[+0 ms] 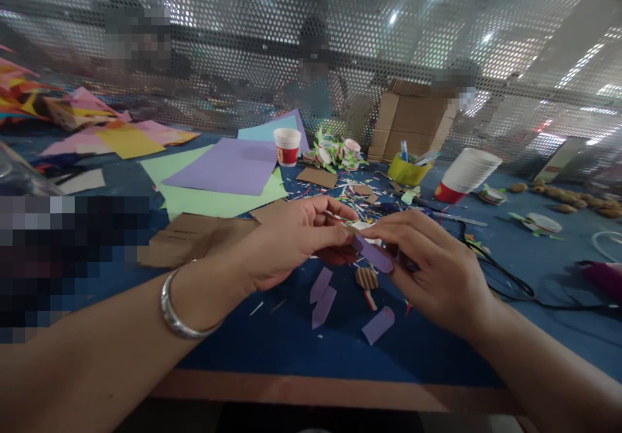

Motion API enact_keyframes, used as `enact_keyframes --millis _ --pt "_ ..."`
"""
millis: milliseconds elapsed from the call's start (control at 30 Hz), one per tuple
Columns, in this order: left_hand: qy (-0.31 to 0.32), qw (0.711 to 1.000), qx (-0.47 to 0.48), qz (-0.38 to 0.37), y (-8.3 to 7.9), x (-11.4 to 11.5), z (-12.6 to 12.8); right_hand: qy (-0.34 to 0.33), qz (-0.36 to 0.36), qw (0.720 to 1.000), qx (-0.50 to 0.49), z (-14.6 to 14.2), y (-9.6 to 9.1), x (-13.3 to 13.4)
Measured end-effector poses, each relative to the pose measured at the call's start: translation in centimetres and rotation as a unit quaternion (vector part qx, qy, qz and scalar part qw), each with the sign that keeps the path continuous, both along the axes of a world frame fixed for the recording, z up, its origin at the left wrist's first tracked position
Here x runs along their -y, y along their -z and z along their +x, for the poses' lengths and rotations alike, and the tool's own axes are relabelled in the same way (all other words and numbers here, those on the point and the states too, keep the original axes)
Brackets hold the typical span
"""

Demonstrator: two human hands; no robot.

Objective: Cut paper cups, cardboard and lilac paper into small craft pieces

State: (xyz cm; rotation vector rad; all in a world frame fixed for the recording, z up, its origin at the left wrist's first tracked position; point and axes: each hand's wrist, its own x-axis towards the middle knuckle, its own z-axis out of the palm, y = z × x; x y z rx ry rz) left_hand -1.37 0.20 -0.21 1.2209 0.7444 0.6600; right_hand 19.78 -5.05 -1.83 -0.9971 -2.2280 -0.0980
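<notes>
Between my two hands, above the blue table, is a purple paper strip [373,255] with a rounded end. My left hand [315,229] pinches its left end between thumb and fingers. The fingers of my right hand [432,264] close on its right side; part of that grip is hidden. Below lie two overlapping purple paper pieces [322,298] with pointed ends. A separate purple paper piece [379,325] with a faint red mark rests nearer the table edge. Just under my hands sits a small corrugated cardboard piece [367,279] with a red and white strip.
Purple [223,166] and green sheets [218,206] lie left, near brown cardboard [194,242]. Paper scraps litter the middle. Behind stand a paper cup [287,146], a yellow pen holder [409,170] and stacked cups [466,175]. A black cable [515,284] runs right. A perforated screen [233,50] backs the table.
</notes>
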Motion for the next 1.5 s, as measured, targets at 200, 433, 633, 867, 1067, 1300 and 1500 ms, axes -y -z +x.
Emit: enact_keyframes --millis 200,433,633,867,1067,1300,1500 --pt "-0.041 0.996 -0.008 0.081 0.3 0.0 0.2 0.033 -0.045 0.997 -0.052 0.0 -0.1 -0.2" --pt "-0.054 0.987 -0.043 0.147 0.4 -0.1 0.0 0.088 -0.120 0.983 -0.105 -0.1 -0.4 -0.1" --pt "-0.050 0.985 -0.053 0.154 0.3 0.0 0.1 0.077 -0.233 0.955 -0.167 -0.2 -0.6 -0.3" --pt "-0.032 0.983 -0.067 0.165 0.3 0.3 0.2 0.023 -0.332 0.919 -0.211 -0.5 -0.8 -0.6" --pt "-0.001 0.988 -0.046 0.146 0.6 0.2 0.3 0.016 -0.410 0.872 -0.266 -0.8 -1.0 -0.6" --pt "0.007 0.992 -0.034 0.119 0.3 0.2 0.2 0.038 -0.425 0.860 -0.281 -0.5 -0.8 -0.7" --pt "0.015 0.995 -0.022 0.096 0.5 0.0 0.1 0.049 -0.443 0.848 -0.287 -0.2 -0.5 -0.7"
